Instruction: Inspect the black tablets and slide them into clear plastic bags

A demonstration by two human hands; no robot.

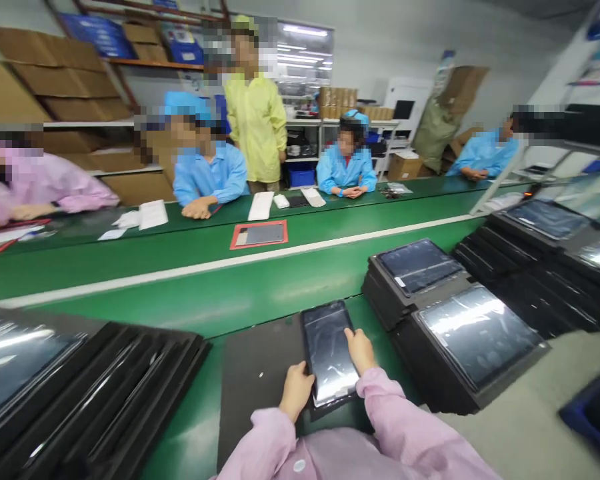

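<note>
A dark, glossy tablet [330, 350] is held between my two hands, its screen facing up and catching the light. My left hand [297, 389] grips its lower left edge, while my right hand [361, 349] grips the right edge with the thumb over the screen. Under and to the left of the tablet lies a black foam sheet [250, 380] on the green bench. The fingertips beneath the tablet are hidden.
Stacks of foam with tablets [477, 333] stand at the right, beside another stack [417, 267] behind. More layered foam trays [130, 380] lie at the left. Across the green conveyor [190, 293], which bears a red-framed panel [259, 234], several people sit and one stands.
</note>
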